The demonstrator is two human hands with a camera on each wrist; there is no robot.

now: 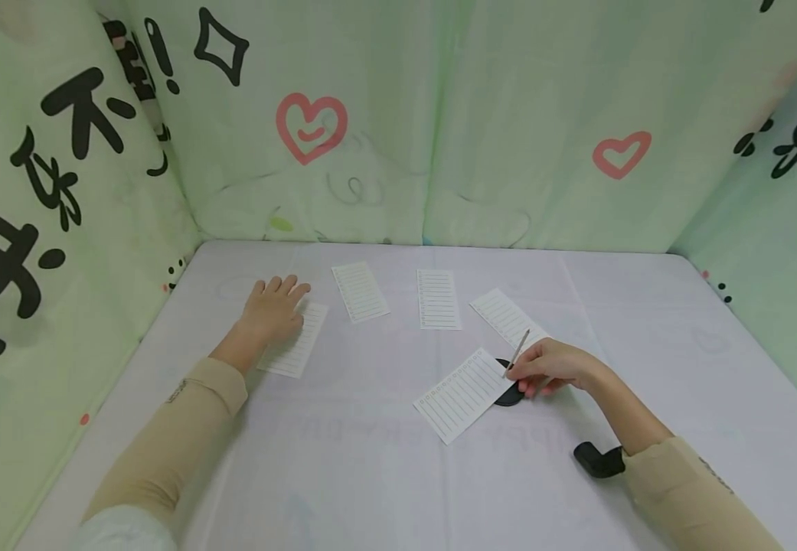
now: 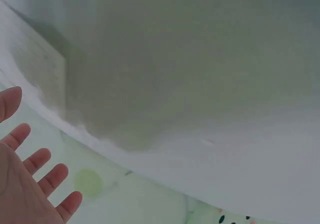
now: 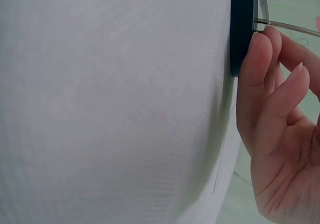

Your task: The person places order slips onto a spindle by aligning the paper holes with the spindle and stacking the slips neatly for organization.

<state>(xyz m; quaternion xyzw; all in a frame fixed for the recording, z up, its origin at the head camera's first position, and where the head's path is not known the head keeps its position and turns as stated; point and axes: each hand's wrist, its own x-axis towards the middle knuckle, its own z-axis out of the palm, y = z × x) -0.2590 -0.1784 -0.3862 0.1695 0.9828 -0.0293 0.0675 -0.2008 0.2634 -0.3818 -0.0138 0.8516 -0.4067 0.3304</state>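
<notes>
My right hand [image 1: 551, 366] pinches near the corner of a lined paper slip [image 1: 463, 396]. The slip lies tilted over the round black base [image 1: 510, 393] of a bill spike, whose thin metal rod [image 1: 521, 342] rises beside my fingertips. In the right wrist view, the base [image 3: 242, 31] stands edge-on against my fingers [image 3: 256, 54], and the rod [image 3: 297, 29] emerges past the paper. Fingers spread, my left hand [image 1: 272, 310] is over another lined slip [image 1: 292, 348] and partly hides it; whether it touches is unclear. The left wrist view shows that slip [image 2: 37, 59] beside the hand.
Several more lined slips lie farther back: one at left [image 1: 360, 291], one in the middle [image 1: 439, 299], one at right [image 1: 508, 314] behind the right hand. A white cloth covers the table [image 1: 343, 467]. Green printed curtains [image 1: 377, 115] enclose it behind and at both sides.
</notes>
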